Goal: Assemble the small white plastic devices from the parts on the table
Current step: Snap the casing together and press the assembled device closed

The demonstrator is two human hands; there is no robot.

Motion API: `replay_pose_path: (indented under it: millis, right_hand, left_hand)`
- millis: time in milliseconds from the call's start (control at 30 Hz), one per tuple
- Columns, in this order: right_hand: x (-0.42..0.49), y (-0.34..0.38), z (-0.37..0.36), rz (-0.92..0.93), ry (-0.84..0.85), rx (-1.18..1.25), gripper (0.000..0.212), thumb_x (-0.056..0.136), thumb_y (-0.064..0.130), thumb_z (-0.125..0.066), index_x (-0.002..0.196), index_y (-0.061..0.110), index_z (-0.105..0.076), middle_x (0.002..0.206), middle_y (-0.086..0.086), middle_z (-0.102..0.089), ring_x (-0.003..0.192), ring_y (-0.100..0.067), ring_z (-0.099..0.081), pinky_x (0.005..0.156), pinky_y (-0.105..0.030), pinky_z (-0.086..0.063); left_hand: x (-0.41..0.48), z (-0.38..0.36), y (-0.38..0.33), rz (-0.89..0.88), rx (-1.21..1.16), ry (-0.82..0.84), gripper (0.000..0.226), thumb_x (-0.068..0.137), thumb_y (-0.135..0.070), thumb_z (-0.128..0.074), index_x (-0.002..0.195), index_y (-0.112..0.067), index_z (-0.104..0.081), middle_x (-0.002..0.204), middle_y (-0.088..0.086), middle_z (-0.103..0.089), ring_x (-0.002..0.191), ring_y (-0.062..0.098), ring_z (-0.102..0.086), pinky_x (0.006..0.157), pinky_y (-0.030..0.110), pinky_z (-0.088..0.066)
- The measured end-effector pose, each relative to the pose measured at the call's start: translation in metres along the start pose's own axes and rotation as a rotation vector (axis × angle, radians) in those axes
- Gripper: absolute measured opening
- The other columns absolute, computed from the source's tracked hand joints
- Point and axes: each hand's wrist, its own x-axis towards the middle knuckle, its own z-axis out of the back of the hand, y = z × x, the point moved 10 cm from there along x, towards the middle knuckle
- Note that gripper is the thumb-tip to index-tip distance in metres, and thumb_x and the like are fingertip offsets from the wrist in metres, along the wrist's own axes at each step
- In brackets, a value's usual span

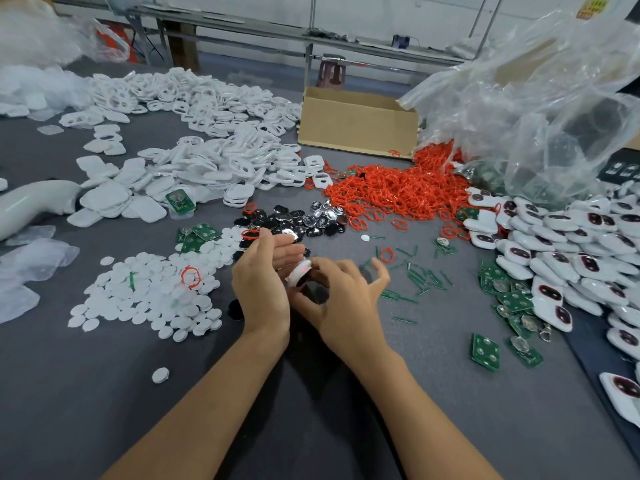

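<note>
left hand (263, 282): palm turned toward the right hand, fingers near straight, thumb up. Backs the white device, not curled round it.
right hand (343, 299): thumb and forefinger pinch the white device. The other three fingers are spread wide and off it.
white device (298, 271): small, with a pinkish patch on the upper face. Held just above desk centre, between both hands and touching both. Underside hidden.
desk (311, 427): dark grey top, parts in heaps all over the far half.
white discs (149, 299): loose heap left of the left hand, one red ring and a green sliver lying on it. One stray disc (160, 375) sits apart, toward the near edge.
white shells (194, 133): big heap across the far left of the desk.
domes (298, 220): black and silvery pieces, small heap just beyond the hands.
red rings (398, 192): heap beyond the domes, running up to the box and the bag.
cardboard box (356, 123): far edge, right of centre, top open. Contents can't be seen.
plastic bag (536, 116): clear, crumpled, far right corner, just beside the box.
green boards (505, 299): scattered right of the right hand. A few more at the far side of the discs.
green slivers (419, 278): strewn just right of the right hand.
finished units (571, 258): white with a dark oval window, piled along the right edge.
curved white part (31, 206): left edge, can't tell what it is.
</note>
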Motion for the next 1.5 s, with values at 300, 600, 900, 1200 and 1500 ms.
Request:
replay_pose_path:
  millis: [300,600,900,1200,1500]
  right_hand:
    - [0.000,0.006,-0.007,0.031,0.064,-0.044,0.034,0.073,0.051,-0.066,0.088,0.020,-0.068,0.073,0.008,-0.058,0.088,-0.014,-0.055,0.104,-0.032,0.000]
    - [0.000,0.009,-0.018,0.042,0.126,-0.070,0.035,0.077,0.047,-0.062,0.105,0.026,-0.066,0.079,0.008,-0.064,0.095,-0.015,-0.055,0.107,-0.045,-0.002]
    - [0.007,0.007,-0.008,0.018,0.095,0.366,0.041,0.075,0.007,-0.077,0.115,0.011,-0.066,0.102,-0.006,-0.056,0.088,-0.006,-0.052,0.078,-0.005,-0.036]
    - [0.009,-0.018,-0.009,-0.178,0.161,0.407,0.051,0.067,0.000,-0.079,0.113,0.014,-0.063,0.084,0.006,-0.065,0.062,0.005,-0.053,0.065,-0.004,-0.036]
    - [0.009,-0.013,-0.005,-0.181,0.123,0.480,0.042,0.060,0.013,-0.088,0.090,0.026,-0.062,0.061,0.020,-0.056,0.054,-0.006,-0.048,0.056,-0.011,-0.038]
  left_hand:
    - [0.000,-0.002,-0.001,-0.001,0.025,-0.002,0.041,0.101,-0.033,-0.042,0.080,-0.012,-0.070,0.075,0.007,-0.074,0.076,0.023,-0.071,0.074,0.034,-0.054]
    - [-0.005,-0.001,-0.004,0.009,0.066,-0.001,0.041,0.100,-0.036,-0.042,0.083,-0.014,-0.072,0.080,0.005,-0.075,0.089,0.027,-0.070,0.090,0.050,-0.051]
    - [-0.002,0.004,-0.002,0.001,0.007,-0.035,0.040,0.101,-0.033,-0.043,0.080,-0.015,-0.072,0.073,0.002,-0.074,0.071,0.012,-0.070,0.062,0.019,-0.052]
    - [0.000,0.003,0.000,0.011,-0.022,-0.018,0.043,0.103,-0.033,-0.039,0.088,-0.008,-0.071,0.081,0.008,-0.075,0.082,0.019,-0.073,0.074,0.024,-0.053]
    - [0.002,0.003,0.001,0.024,-0.044,-0.024,0.043,0.102,-0.033,-0.039,0.085,-0.008,-0.070,0.080,0.008,-0.075,0.081,0.019,-0.072,0.074,0.025,-0.053]
